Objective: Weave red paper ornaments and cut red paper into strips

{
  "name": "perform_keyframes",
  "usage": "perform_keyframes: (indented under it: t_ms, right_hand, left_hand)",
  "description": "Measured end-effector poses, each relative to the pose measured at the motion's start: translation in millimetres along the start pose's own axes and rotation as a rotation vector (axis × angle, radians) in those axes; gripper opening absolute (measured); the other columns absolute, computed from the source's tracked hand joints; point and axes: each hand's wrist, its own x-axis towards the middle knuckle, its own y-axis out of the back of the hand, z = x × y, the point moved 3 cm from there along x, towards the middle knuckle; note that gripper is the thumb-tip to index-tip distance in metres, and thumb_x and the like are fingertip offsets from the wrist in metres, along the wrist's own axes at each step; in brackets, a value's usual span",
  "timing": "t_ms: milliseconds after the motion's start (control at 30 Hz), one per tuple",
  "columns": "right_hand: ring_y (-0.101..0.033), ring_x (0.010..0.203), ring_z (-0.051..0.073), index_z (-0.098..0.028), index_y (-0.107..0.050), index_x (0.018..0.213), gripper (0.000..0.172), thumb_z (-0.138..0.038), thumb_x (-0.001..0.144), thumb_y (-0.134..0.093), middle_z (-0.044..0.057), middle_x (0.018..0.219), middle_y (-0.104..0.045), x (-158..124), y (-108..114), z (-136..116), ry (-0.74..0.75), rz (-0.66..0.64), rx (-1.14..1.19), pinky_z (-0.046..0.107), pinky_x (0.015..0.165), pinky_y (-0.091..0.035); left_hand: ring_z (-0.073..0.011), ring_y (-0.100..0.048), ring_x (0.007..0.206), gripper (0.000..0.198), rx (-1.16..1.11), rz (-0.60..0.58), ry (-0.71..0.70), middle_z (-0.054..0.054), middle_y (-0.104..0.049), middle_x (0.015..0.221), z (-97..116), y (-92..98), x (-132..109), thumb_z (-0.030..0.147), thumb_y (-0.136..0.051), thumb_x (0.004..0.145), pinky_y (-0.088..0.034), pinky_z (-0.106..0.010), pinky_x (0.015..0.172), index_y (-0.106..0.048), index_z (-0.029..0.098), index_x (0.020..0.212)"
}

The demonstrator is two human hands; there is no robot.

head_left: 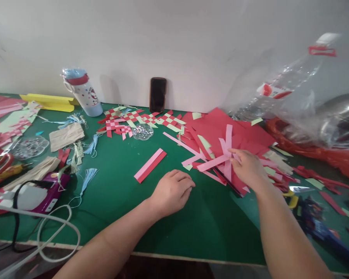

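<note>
My right hand (246,164) reaches over a loose heap of paper at the right, its thumb and index finger closed on a pink paper strip (228,135). Other pink strips cross beneath those fingers, on top of red paper sheets (216,122). Near the table's middle, my left hand (174,190) rests with its fingers curled in, and nothing shows in it. Just beyond that hand lies a short pink strip (149,164) alongside a red paper strip (153,167), slanting on the green tabletop (174,236).
Woven red-and-green paper pieces (133,118) and a dish of small gems (143,132) lie behind. A phone (158,95) leans on the wall near a bottle (84,95). Left are tassels (88,178), a purple glue gun (55,190) and cables; right, scissors (299,189) and a plastic bottle (287,81).
</note>
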Motion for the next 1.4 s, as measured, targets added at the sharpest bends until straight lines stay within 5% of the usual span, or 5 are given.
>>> perform_keyframes:
  t_ms: [300,533,767,1167,1400]
  right_hand:
    - [-0.06,0.108,0.029,-0.022,-0.074,0.094,0.03,-0.023,0.079,-0.047,0.009,0.113,-0.069,5,-4,-11,0.166,-0.082,0.011,0.048,0.1,-0.043]
    - [-0.065,0.064,0.024,-0.021,-0.073,0.101,0.032,-0.03,0.081,-0.049,0.008,0.083,-0.073,6,26,-9,0.01,0.04,0.148,0.043,0.067,-0.053]
    - [-0.07,0.077,0.019,-0.027,-0.072,0.09,0.015,-0.038,0.081,-0.068,0.003,0.085,-0.073,-20,39,-98,0.033,0.007,0.936,0.039,0.077,-0.059]
    - [-0.068,0.101,0.023,-0.031,-0.069,0.117,0.033,-0.017,0.093,-0.052,0.006,0.113,-0.07,-48,1,-139,0.649,0.16,0.426,0.039,0.087,-0.059]
    - [-0.064,0.11,0.024,-0.033,-0.062,0.128,0.045,-0.01,0.091,-0.047,0.006,0.12,-0.066,-48,-2,-142,0.666,0.125,0.45,0.045,0.094,-0.056]
  left_hand:
    - [-0.0194,-0.064,0.095,0.02,-0.111,0.043,0.072,-0.007,-0.071,0.098,-2,4.1,2,0.013,-0.049,0.089,-0.053,-0.036,0.089,-0.067,0.018,0.095]
    - [-0.019,-0.063,0.1,0.026,-0.691,0.035,0.571,-0.01,-0.066,0.111,-8,11.0,5,0.032,-0.057,0.09,-0.053,-0.034,0.087,-0.06,0.017,0.111]
    - [-0.0216,-0.06,0.114,0.047,-1.298,0.048,0.787,-0.013,-0.06,0.126,-11,8.5,5,0.056,-0.053,0.092,-0.047,-0.039,0.099,-0.055,0.019,0.121]
    - [-0.0195,-0.068,0.074,0.066,-1.608,-0.303,0.888,-0.014,-0.068,0.1,5,-0.1,5,0.074,-0.047,0.083,-0.056,-0.038,0.072,-0.063,0.013,0.103]
    - [-0.0071,-0.057,0.058,0.033,-1.463,-0.168,0.92,-0.005,-0.067,0.081,1,0.1,4,0.042,-0.072,0.082,-0.051,-0.026,0.065,-0.06,0.013,0.091]
